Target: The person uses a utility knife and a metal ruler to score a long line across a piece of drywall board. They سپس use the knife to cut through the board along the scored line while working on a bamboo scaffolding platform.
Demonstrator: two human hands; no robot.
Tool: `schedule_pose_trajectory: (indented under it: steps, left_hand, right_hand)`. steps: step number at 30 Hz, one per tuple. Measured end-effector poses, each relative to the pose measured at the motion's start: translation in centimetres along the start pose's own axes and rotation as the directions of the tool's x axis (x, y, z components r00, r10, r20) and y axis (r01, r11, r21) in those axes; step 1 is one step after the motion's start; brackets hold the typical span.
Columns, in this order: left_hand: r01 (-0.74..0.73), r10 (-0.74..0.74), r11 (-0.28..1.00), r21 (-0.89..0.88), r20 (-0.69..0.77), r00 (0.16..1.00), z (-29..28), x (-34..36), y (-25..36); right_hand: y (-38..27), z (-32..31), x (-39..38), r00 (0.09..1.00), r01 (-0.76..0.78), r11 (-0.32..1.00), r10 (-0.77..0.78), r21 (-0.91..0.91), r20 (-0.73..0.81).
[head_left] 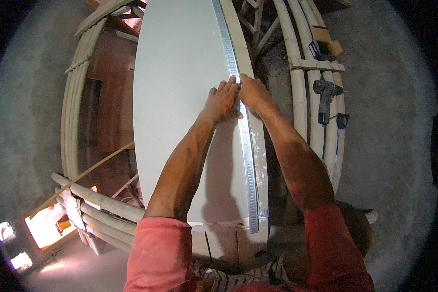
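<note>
A long silver perforated metal strip (pixel 248 160) lies lengthwise along the right part of a large white board (pixel 175 73). My left hand (pixel 223 100) rests on the strip's left side, fingers extended and pressing down near its middle. Just right of it, my right hand (pixel 253 95) is closed at the strip's right edge, with its fingers bent round something small and dark that I cannot make out. My forearms, in short red sleeves, reach up from the lower edge and cast shadows on the board.
Bamboo poles (pixel 289 39) run along the right, holding a cordless drill (pixel 326 92) and an open small box (pixel 326 46). More bamboo framing (pixel 102 209) stands at the left, with a thin wooden stick (pixel 97 168) across it. A grey concrete wall (pixel 394 146) is at far right.
</note>
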State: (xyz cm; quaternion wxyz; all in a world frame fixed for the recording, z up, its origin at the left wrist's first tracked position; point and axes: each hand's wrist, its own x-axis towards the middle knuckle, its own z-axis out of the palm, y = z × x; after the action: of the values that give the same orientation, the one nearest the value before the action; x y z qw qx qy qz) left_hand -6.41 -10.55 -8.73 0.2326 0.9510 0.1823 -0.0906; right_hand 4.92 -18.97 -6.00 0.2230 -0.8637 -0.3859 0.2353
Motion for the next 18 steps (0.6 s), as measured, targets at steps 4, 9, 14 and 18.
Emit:
schedule_pose_trajectory:
  steps: [4, 9, 14, 18]
  left_hand:
    - [0.01, -0.01, 1.0, -0.005, 0.016, 1.0, -0.4, 0.0, 0.2]
    - [0.013, -0.013, 1.0, 0.014, 0.007, 1.0, -0.6, -0.2, 0.3]
    - [-0.001, 0.002, 0.997, 0.072, -0.005, 1.0, -0.5, -0.2, 0.4]
    - [0.043, -0.048, 0.995, 0.086, 0.051, 0.998, -0.5, 0.0, 0.5]
  right_hand:
    - [-0.6, -0.6, -2.7, 0.986, -0.095, 0.995, 0.094, -0.002, 0.135]
    - [-0.2, -0.6, -8.1, 0.986, -0.071, 0.997, 0.067, 0.02, 0.153]
    - [0.9, 0.4, -11.3, 0.991, -0.027, 0.998, 0.018, 0.062, 0.131]
    - [1.6, 0.6, -15.1, 0.985, -0.05, 0.992, 0.029, 0.117, 0.171]
